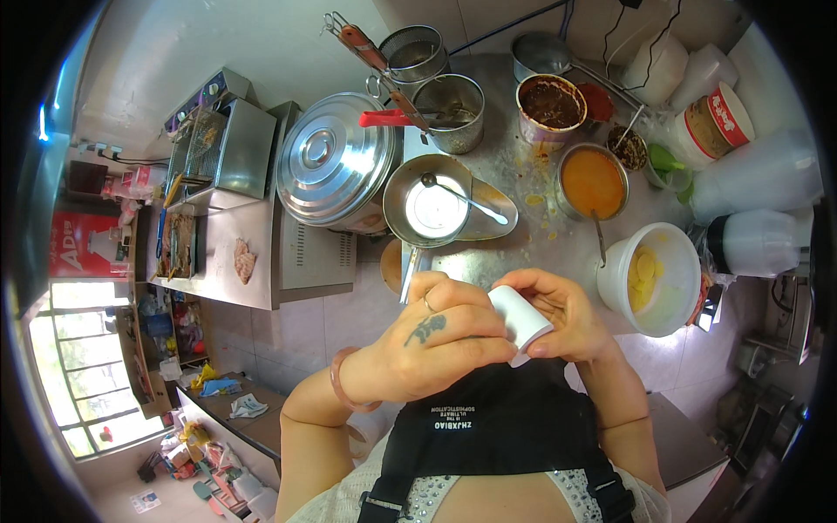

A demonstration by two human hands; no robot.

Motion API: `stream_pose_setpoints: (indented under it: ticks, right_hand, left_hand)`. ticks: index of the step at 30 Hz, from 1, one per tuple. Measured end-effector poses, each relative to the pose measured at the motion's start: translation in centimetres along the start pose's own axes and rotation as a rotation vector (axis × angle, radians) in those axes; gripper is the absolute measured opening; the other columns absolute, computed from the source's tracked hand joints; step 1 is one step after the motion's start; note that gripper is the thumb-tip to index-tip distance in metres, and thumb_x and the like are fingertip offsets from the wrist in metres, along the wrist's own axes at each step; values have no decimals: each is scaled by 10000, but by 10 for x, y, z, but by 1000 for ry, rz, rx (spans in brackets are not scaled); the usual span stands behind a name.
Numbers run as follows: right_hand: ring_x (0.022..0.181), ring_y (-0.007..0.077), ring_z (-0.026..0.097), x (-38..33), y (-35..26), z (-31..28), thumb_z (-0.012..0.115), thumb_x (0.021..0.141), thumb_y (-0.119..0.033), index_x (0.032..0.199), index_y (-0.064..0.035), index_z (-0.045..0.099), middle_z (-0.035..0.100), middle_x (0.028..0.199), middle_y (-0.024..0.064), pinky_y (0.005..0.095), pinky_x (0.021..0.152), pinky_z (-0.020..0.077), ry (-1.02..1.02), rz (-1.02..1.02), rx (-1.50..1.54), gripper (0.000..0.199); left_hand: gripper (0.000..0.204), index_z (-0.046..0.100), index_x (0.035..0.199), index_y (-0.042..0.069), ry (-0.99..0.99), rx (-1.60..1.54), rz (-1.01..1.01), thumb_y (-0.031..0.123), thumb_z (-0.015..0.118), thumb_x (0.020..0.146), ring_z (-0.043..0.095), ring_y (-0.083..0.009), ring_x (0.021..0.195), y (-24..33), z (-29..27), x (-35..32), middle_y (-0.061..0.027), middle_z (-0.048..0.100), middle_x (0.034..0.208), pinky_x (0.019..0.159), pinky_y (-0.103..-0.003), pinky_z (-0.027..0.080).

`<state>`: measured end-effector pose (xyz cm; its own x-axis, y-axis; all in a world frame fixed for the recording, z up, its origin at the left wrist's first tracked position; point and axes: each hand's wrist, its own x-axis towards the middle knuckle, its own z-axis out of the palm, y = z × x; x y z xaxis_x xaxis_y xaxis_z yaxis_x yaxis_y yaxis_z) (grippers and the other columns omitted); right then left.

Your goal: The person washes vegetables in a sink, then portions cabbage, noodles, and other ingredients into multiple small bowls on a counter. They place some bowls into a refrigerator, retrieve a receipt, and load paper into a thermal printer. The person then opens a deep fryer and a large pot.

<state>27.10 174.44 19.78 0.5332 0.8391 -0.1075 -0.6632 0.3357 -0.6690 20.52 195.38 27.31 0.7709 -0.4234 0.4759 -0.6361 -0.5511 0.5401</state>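
Before our lettered apron (493, 436), our left fingers (466, 319) and right fingers (529, 277) grasped a white cylinder (521, 317) near the desk (536, 250) edge.

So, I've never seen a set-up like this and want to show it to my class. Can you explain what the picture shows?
There's no robot here, only a person working bare-handed. The single picture comes from the left of two wide fisheye cameras worn on the head, looking down, so straight edges bend near the rim. Its left is the person's own left.

The left hand and right hand meet around a small white cylinder; their grip covers part of it, so I can't say exactly what it is.

On the metal table beyond the hands are a pan with a spoon in it, a bowl of something orange and, to the right, a white tub holding yellow pieces.
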Motion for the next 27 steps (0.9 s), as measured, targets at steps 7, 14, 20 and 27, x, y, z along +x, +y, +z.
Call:
stream_pose_setpoints:
  ticks: [7, 14, 20, 27]
  right_hand:
    - [1141, 214, 588, -2, 4, 1, 878, 630, -138, 1304, 62, 497, 597, 1232, 142, 344, 1000, 459, 29, 23, -14, 799]
    - [1187, 196, 547, -3, -1, -1, 850, 676, -59, 1307, 45, 505, 576, 1243, 117, 348, 1038, 420, -29, 43, -20, 727]
    - [1191, 199, 543, -4, 1, -1, 868, 672, -84, 1301, 42, 510, 577, 1234, 115, 349, 1040, 419, -40, 46, 4, 735]
    - [1159, 220, 577, -5, -2, 3, 889, 599, -116, 1278, 54, 526, 592, 1250, 150, 361, 1026, 441, 36, 81, -45, 788]
  left_hand:
    - [372, 722, 940, 125, 0, -39, -37, 64, 819, 587, 600, -161, 880, 4, 0, 1, 29, 635, 932, 793, -317, 359]
    - [333, 724, 926, 128, -42, -20, -14, 68, 807, 609, 603, -158, 873, 3, -1, -2, 29, 645, 914, 789, -313, 357]
    - [342, 725, 939, 138, -14, -33, -40, 73, 806, 614, 604, -155, 871, 5, 3, -3, 36, 641, 928, 791, -315, 358]
    - [336, 725, 947, 142, -34, -6, -22, 71, 794, 626, 602, -149, 881, 6, 3, -5, 42, 637, 941, 796, -320, 360]
